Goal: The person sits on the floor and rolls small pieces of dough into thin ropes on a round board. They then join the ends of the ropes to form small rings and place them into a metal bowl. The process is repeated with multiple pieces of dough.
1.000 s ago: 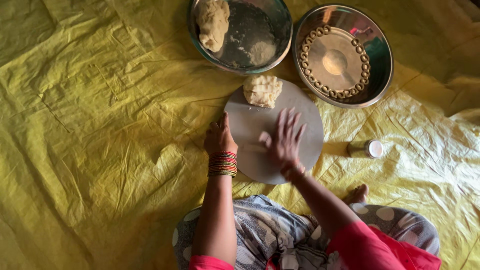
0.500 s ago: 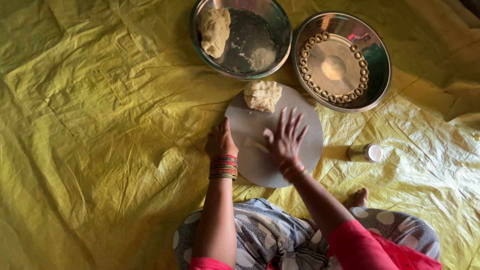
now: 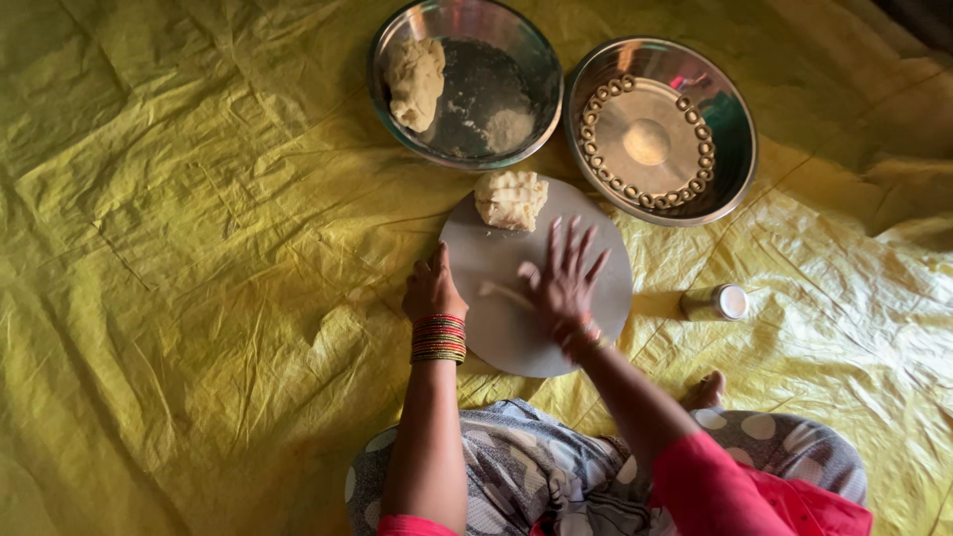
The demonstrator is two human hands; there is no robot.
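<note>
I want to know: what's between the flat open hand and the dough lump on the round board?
Only bare round board, seen from the head view, separates the right hand from the dough lump.

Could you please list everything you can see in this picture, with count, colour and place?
round board: one, grey, centre, on the sheet
dough lump: one, pale, board's far edge
dough strip: one, pale, under the right hand
steel bowl: one, silver, top centre, holding dough
steel plate: one, silver, top right, ringed with small dough rings
small container: one, lying right of board
sheet: one, yellow, underneath everything
left hand: at board's left edge, bangles on wrist
right hand: fingers spread, on the board
</note>
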